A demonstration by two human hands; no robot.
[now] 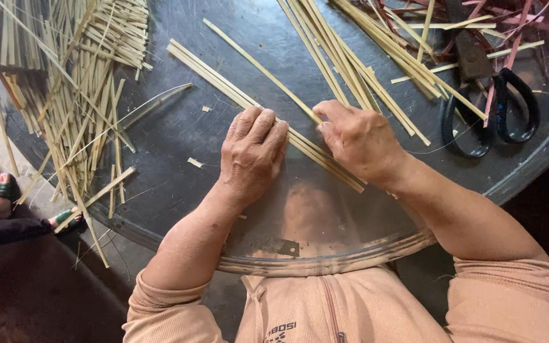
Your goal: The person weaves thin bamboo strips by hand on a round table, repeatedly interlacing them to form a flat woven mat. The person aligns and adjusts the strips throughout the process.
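Note:
A flat bundle of pale bamboo strips point(214, 75) lies diagonally across the round dark metal tray point(179, 136). My left hand point(252, 152) presses down on this bundle with its fingers curled over it. Close beside it, my right hand point(358, 141) rests on the same strips, fingertips pinching a single thin strip point(258, 67) that runs up to the left. The strips' near ends stick out below my right hand.
A heap of loose bamboo strips point(77, 82) covers the tray's left side and overhangs its edge. More long strips point(363, 57) lie at top centre. Black-handled scissors point(500, 105) sit at right among reddish strips point(509, 38). Another person's sandalled feet point(7, 190) show at left.

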